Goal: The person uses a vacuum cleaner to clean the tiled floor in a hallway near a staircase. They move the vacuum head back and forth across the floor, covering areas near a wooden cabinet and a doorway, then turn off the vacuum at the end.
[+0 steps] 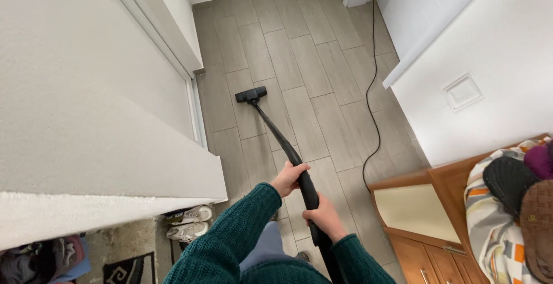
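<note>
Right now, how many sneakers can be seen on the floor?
2: white sneakers, one nearer the wall ledge, the other just below it, left of the green sleeve. More may be hidden under the ledge.

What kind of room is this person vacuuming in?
Probably a home entrance hallway: a grey plank-tiled floor, sneakers by a wall, and a wooden cabinet. Both hands grip the vacuum wand.

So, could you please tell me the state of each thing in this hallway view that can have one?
Left hand: closed around the vacuum wand.
Right hand: closed around the wand, lower down.
Vacuum wand: tilted, reaching forward.
Floor nozzle: flat on the tiled floor.
Power cord: slack, trailing along the floor.
Cabinet drawers: shut.
Sneakers: side by side on the floor.
</note>
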